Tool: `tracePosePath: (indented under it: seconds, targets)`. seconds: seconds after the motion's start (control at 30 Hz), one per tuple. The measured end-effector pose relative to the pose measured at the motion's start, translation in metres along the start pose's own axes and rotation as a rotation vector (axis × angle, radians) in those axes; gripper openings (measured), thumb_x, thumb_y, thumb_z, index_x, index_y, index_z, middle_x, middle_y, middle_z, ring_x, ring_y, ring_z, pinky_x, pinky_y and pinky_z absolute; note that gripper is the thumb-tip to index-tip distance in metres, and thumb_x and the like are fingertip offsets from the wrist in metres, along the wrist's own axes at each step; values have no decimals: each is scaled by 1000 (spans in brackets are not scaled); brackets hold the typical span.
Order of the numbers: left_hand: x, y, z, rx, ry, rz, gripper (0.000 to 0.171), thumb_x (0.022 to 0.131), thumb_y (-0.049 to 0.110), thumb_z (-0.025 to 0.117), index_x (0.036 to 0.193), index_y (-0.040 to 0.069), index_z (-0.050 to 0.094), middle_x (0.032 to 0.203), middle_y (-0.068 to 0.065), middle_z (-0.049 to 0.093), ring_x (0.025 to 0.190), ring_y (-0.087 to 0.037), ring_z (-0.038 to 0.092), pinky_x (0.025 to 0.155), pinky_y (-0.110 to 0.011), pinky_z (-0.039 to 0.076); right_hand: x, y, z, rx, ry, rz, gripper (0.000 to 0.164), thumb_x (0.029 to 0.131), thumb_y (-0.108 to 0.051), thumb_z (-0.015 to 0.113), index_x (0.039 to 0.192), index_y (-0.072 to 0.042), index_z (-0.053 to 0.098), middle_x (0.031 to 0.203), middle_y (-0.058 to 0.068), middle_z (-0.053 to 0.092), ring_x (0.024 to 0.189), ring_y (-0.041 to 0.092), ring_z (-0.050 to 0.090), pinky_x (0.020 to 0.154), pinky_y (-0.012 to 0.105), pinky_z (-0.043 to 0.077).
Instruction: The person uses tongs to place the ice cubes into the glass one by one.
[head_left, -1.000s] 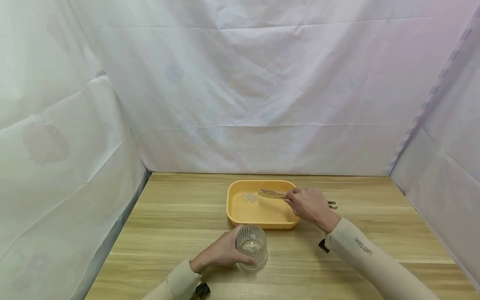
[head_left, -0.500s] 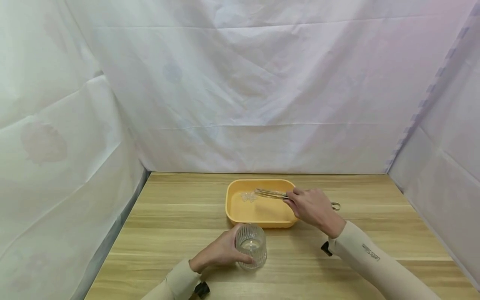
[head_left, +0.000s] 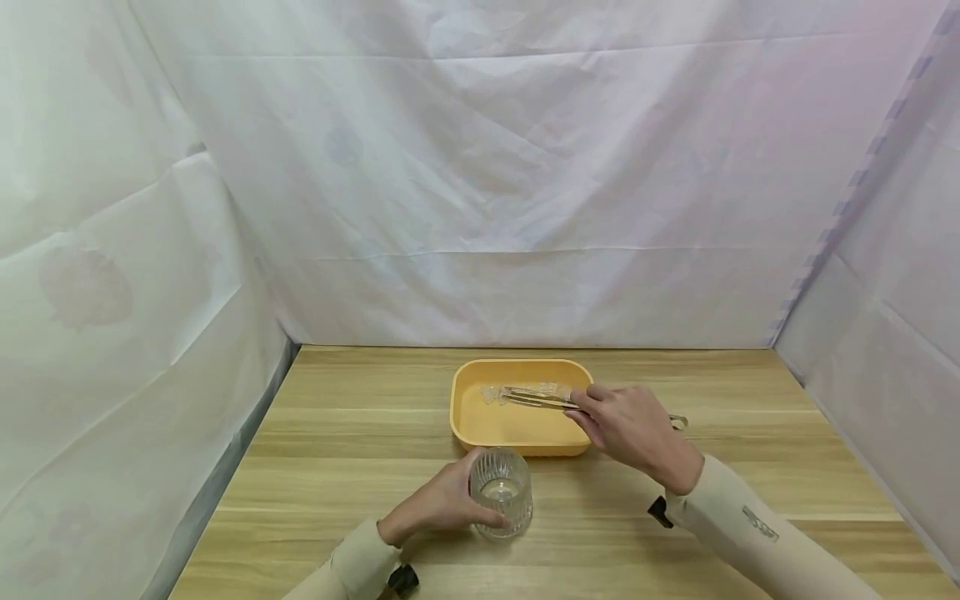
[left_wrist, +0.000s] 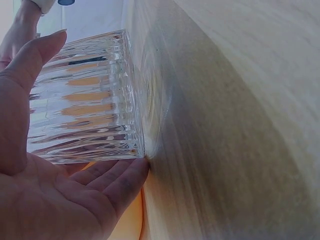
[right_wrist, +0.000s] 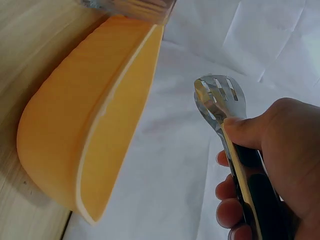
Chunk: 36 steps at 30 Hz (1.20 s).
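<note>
My left hand (head_left: 446, 500) grips a clear ribbed glass (head_left: 501, 500), thumb on the near side and fingers around the far side. In the left wrist view the glass (left_wrist: 95, 107) stands upright on the tabletop, fingers touching it near its base. My right hand (head_left: 633, 433) holds metal tongs (head_left: 536, 400) over a yellow tray (head_left: 517, 449). Small clear pieces (head_left: 491, 393) lie inside it around the tongs' tips. Seen from the right wrist, the slotted tips of the tongs (right_wrist: 220, 95) are close together; whether they pinch a clear piece I cannot tell.
The wooden table (head_left: 360, 433) carries the tray behind the glass. White cloth (head_left: 525, 167) hangs along the back and both sides. Seen from the right wrist, the tray's wall (right_wrist: 65, 125) rises beside the tongs.
The right hand and tongs have shifted slightly right and toward me. More clear pieces now show behind the tongs. The left hand keeps its hold on the glass.
</note>
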<state>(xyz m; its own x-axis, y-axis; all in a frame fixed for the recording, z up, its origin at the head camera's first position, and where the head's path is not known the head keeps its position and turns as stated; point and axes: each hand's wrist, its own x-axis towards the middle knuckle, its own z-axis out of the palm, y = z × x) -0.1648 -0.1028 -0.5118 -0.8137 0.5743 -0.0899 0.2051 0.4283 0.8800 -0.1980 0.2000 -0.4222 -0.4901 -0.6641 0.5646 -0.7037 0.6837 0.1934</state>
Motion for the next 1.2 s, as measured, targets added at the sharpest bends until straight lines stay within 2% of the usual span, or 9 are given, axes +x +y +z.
tracePosePath:
  seconds: [0.1, 0.23, 0.5, 0.63, 0.8, 0.97, 1.1, 1.2]
  targets:
    - [0, 1, 0, 4, 1, 2, 87, 67, 37, 91, 140, 23, 45, 124, 4, 62, 115, -16, 59, 100, -37, 45, 0, -4, -4, 8, 25, -12, 14, 90, -29, 70, 91, -15, 68, 62, -6, 48, 41, 3, 37, 39, 18, 29]
    - [-1, 2, -1, 4, 3, 4, 88, 67, 36, 91, 140, 22, 45, 125, 3, 62, 115, -16, 59, 100, -39, 45, 1, -9, -11, 23, 46, -28, 19, 96, -32, 64, 90, -14, 67, 62, -8, 47, 42, 1, 37, 38, 18, 29]
    - [1, 0, 0, -22, -4, -11, 86, 68, 34, 91, 139, 25, 44, 125, 5, 62, 116, -15, 58, 102, -39, 43, -2, -21, -19, 63, 31, -51, 23, 100, -34, 57, 85, -17, 64, 62, -10, 45, 44, -2, 36, 40, 16, 31]
    - [1, -1, 0, -8, -1, -6, 84, 67, 35, 91, 137, 26, 46, 124, 5, 62, 115, -15, 59, 101, -38, 44, -5, -25, -19, 77, 11, -49, 23, 100, -33, 58, 83, -18, 60, 62, -11, 42, 45, -4, 32, 40, 14, 27]
    - [0, -2, 1, 5, 2, 4, 83, 67, 37, 91, 137, 27, 46, 123, 5, 63, 114, -16, 59, 99, -36, 45, -10, -31, -17, 87, 15, -54, 21, 96, -33, 64, 82, -18, 60, 61, -12, 39, 45, -4, 30, 40, 14, 25]
    - [0, -1, 0, 22, 7, -4, 85, 67, 39, 91, 138, 24, 46, 120, 7, 64, 111, -15, 61, 96, -35, 47, -15, -35, -13, 92, 13, -79, 27, 101, -38, 55, 83, -19, 63, 62, -12, 39, 45, -4, 31, 40, 15, 27]
    - [0, 0, 0, 32, 13, -18, 88, 67, 39, 91, 139, 21, 44, 118, 8, 63, 110, -14, 61, 96, -36, 46, -18, -35, -12, 98, -7, -86, 18, 94, -33, 67, 85, -18, 64, 63, -12, 40, 45, -3, 31, 41, 15, 28]
    - [0, 0, 1, 30, 14, -12, 89, 67, 38, 91, 141, 21, 44, 120, 7, 64, 111, -14, 60, 98, -37, 46, -19, -35, -12, 100, -23, -89, 18, 86, -30, 76, 84, -19, 62, 63, -12, 41, 45, -3, 31, 41, 15, 28]
